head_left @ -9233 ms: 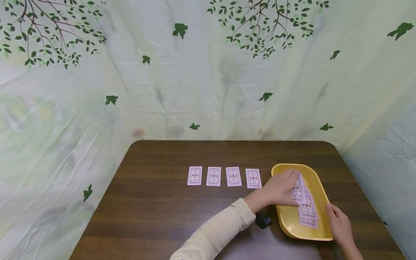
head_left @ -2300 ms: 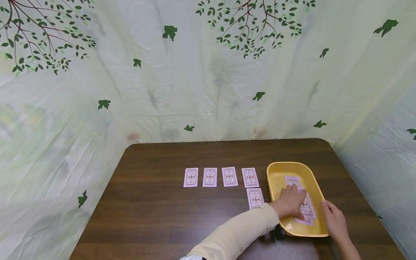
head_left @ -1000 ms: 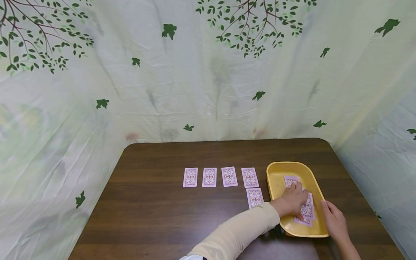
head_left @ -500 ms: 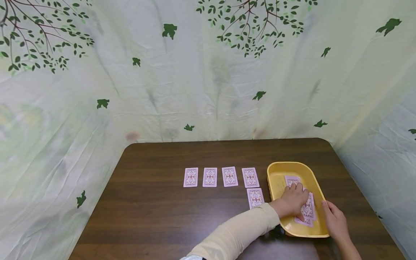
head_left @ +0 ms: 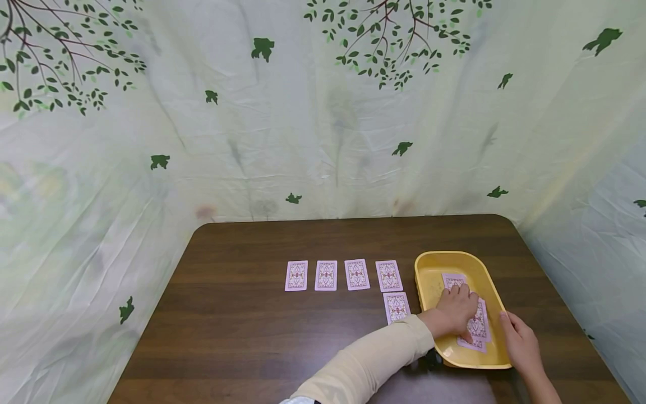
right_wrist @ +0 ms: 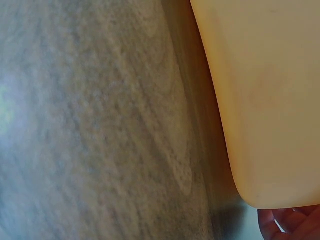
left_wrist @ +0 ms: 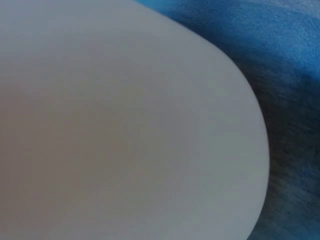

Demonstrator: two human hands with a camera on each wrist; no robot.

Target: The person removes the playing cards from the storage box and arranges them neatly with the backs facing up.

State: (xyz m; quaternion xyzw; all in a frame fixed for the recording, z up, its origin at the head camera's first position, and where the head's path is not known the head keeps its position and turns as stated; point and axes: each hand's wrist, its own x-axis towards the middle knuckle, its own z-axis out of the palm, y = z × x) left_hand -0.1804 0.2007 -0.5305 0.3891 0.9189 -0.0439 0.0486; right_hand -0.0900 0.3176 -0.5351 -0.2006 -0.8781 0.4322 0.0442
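A yellow tray [head_left: 440,269] stands at the table's right side with several face-down playing cards [head_left: 478,322] overlapping in it. My left hand [head_left: 454,310] reaches into the tray and rests on these cards, fingers bent and thumb toward me; whether it pinches one is hidden under the palm. My right hand [head_left: 522,339] grips the tray's right rim, thumb on top. In the right wrist view, fingers [right_wrist: 272,225] show below the tray's wall [right_wrist: 265,125]. A blurred pale shape [left_wrist: 135,130] fills most of the left wrist view.
Left of the tray, several face-down cards [head_left: 326,275] lie in a row on the brown wooden table [head_left: 242,325]. One more card [head_left: 396,306] lies below the row's right end, partly behind the left sleeve [head_left: 368,359]. A leaf-printed curtain [head_left: 323,123] hangs behind the table.
Since the oldest frame, a card has appeared below the row's right end, and the left hand is lower in the tray. Over the last second hardly anything moves.
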